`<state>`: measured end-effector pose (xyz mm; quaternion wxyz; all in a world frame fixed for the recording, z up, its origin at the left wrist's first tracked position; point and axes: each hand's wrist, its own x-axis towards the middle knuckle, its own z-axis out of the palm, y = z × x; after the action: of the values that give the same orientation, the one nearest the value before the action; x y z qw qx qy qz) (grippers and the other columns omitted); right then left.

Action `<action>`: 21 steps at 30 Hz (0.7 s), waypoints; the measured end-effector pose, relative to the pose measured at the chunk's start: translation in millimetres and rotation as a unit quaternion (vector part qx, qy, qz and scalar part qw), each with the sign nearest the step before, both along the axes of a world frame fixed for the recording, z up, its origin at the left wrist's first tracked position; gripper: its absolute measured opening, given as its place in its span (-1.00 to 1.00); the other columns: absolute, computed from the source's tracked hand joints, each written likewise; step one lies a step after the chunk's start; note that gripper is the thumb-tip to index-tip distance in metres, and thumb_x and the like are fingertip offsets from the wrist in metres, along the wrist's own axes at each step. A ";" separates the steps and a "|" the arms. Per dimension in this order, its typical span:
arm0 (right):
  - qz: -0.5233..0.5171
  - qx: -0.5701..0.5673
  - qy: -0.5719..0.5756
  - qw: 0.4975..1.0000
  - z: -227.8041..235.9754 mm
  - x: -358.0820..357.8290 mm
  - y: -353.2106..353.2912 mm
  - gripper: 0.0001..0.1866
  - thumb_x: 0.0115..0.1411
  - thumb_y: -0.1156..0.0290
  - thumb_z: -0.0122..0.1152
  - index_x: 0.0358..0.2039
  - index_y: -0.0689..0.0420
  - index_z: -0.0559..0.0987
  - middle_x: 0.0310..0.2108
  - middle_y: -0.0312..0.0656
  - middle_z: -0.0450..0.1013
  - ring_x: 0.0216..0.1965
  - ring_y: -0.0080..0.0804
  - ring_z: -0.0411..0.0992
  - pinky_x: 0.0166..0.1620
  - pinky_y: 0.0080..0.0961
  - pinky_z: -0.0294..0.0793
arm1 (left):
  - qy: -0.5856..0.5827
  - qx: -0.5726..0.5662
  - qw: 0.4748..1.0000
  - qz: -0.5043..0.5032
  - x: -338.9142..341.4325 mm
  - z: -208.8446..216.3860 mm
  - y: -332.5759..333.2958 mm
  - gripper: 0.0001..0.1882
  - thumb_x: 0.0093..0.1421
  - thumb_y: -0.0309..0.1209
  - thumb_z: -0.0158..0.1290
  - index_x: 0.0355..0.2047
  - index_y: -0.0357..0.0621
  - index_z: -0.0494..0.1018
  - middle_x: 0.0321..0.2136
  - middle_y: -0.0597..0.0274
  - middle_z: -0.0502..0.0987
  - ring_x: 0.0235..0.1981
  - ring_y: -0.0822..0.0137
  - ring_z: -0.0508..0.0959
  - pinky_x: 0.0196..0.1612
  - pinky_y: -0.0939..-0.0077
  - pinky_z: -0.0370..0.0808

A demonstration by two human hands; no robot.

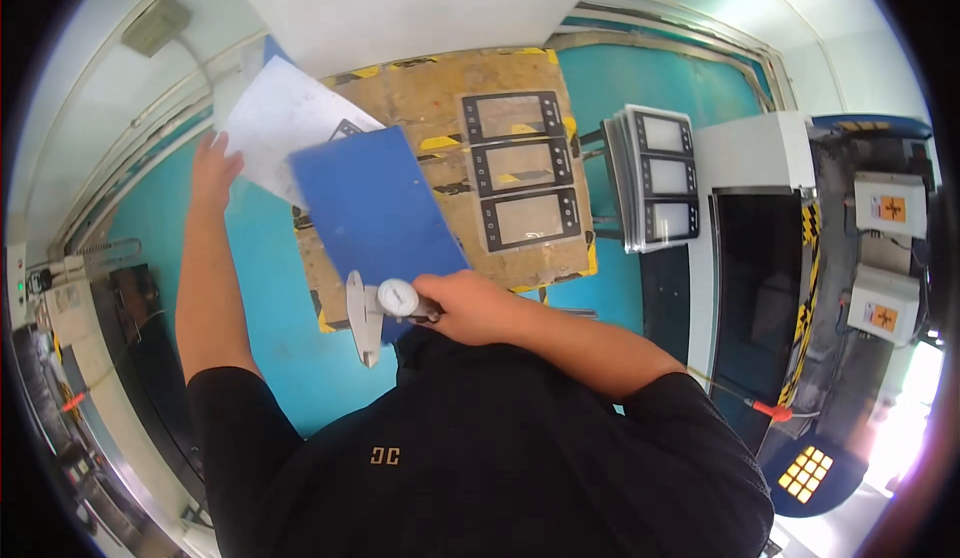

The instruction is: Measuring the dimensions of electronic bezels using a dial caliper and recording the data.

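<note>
And here's the right hand [465,306] down at the near end of the board, fingers wrapped round a silvery metal dial caliper [398,298], its round white dial face up and its flat metal jaws sticking out to the left. That grip is firmly clenched on the caliper; whether it also pinches the flat, rectangular blue board [375,218], right beside it, I can't tell. The blue board lies slantwise across the left part of the brown worktop [435,88], which is edged with yellow-and-black striped tape.

Over to the left hand [217,166]! It's out at the left edge of a large white sheet [275,123], fingers spread along the border; can't tell if the grip pinches it. The sheet sits tilted, partly covered by the blue board, a dark printed frame peeking out at the overlap.

On the right of the worktop lies a clear rectangular sheet with three black frames [520,166], one above another. Just beyond the worktop's right edge, a stack of similar framed panels [655,178] stands close by.
</note>
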<state>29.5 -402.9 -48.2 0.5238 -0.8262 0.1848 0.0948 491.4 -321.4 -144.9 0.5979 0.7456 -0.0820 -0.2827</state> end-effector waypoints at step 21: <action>-0.450 -0.130 0.157 0.869 -203.6 -225.2 -143.5 -0.71 0.16 0.29 0.29 -0.30 0.23 0.45 -0.39 0.06 0.50 -0.31 0.10 0.48 -0.24 -0.14 0.44 | 0.242 0.080 0.944 -0.210 -398.2 -106.2 -49.6 -0.59 0.22 -0.49 0.08 0.10 -0.27 0.39 -0.25 0.23 0.53 -0.29 0.44 0.51 -0.25 0.56 0.47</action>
<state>-195.7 -546.4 -251.9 0.3617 -0.6883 0.6270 -0.0482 93.2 -371.1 -251.1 0.4647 0.6662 -0.0671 -0.5795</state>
